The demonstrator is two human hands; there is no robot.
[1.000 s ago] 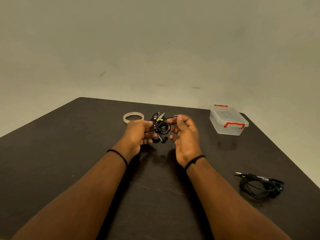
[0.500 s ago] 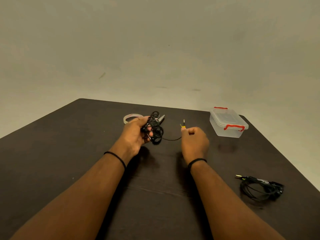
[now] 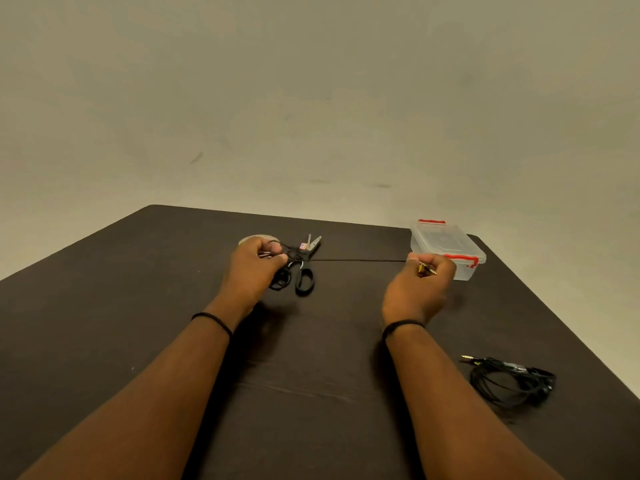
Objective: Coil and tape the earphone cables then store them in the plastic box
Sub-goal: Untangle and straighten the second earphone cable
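The left hand (image 3: 254, 268) holds a bunch of black earphone cable (image 3: 356, 260), with its fingers curled round the loops. The right hand (image 3: 420, 289) pinches the other end of that cable near the gold plug (image 3: 426, 270), which sticks out from its closed fingers. The cable runs in a straight, tight line between the two hands, just above the table (image 3: 104, 323). I think it is pulled straight like this to get the knots out, so it can be wound into a neat ring. The scissors (image 3: 304, 268) lie on the table right under the left hand, with the blades pointing away from the person. The tape roll (image 3: 258, 239) sits just behind the left hand, and the hand hides most of it. The plastic box (image 3: 446, 247) stands just behind the right hand, and its lid with red clips is on. The lid may need to come off before anything goes in. A second earphone cable (image 3: 512, 379) lies in a loose heap on the table, on the near side of the right hand and well apart from it. It has no tape that I can see.
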